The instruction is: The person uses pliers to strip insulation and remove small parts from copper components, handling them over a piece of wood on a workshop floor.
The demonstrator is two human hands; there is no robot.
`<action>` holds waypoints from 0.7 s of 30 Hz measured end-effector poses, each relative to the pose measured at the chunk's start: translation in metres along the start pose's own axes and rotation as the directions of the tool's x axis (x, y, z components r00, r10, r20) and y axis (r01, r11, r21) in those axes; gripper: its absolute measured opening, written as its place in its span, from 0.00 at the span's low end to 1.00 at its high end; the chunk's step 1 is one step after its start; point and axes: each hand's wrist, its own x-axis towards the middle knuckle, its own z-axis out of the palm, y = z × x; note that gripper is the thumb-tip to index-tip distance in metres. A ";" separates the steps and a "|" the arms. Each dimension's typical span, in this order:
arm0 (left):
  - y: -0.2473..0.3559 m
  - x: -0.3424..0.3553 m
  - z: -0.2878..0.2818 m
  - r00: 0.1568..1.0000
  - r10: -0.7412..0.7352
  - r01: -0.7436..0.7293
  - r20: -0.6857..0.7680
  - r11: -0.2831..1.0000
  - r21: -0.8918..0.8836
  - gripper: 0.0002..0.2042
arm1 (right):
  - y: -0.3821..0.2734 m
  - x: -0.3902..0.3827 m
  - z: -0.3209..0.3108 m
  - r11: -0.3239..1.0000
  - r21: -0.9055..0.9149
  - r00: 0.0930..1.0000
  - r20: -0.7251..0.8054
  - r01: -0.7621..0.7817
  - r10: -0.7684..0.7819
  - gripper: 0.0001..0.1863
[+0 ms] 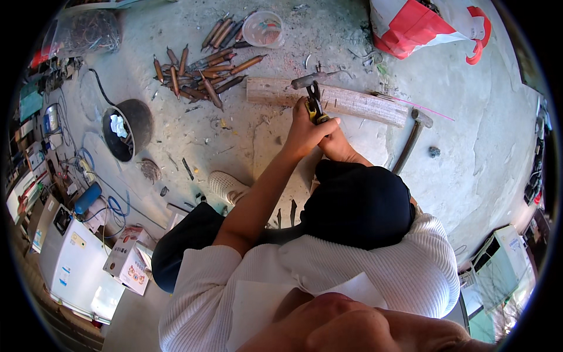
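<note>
Both my hands are closed around the yellow-and-black handles of a pair of pliers point(315, 110) in front of my knees. My left hand point(302, 130) wraps the handles from the left, and my right hand point(339, 146) presses against it from the right. The dark jaws reach a greyish-brown metal tube point(304, 81) with a thin, bent end, at the far edge of a wooden plank point(358, 105). Whether the jaws bite into the tube cannot be made out. My fingers hide most of the handles.
Left of the plank lies a pile of copper-coloured tubes with tapered ends point(211, 88), beside a clear plastic tub point(263, 29). A hammer point(412, 138) lies right of the plank. A black bucket point(126, 130) stands left; a red-and-white bag point(410, 29) sits far right.
</note>
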 end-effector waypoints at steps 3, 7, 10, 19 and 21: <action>0.012 0.000 0.001 0.997 -0.016 0.018 0.077 0.999 -0.027 0.29 | -0.005 -0.001 0.003 0.999 -0.035 0.997 -0.073 -0.027 0.024 0.16; 0.008 0.000 -0.002 0.975 -0.179 0.174 0.134 0.984 0.049 0.26 | 0.002 -0.003 0.000 0.988 -0.152 0.995 -0.104 -0.007 -0.009 0.17; -0.004 0.000 0.003 0.990 -0.138 0.132 0.039 0.983 0.126 0.17 | 0.006 -0.004 0.000 0.980 -0.195 0.991 -0.134 -0.036 0.009 0.17; -0.003 -0.011 0.011 0.993 -0.106 0.109 -0.054 0.991 0.074 0.13 | 0.008 -0.009 0.000 0.979 -0.203 0.990 -0.139 0.008 -0.036 0.20; -0.007 -0.015 0.014 0.988 -0.122 0.128 -0.095 0.990 0.059 0.13 | 0.001 -0.010 -0.002 0.976 -0.219 0.993 -0.114 -0.011 -0.014 0.20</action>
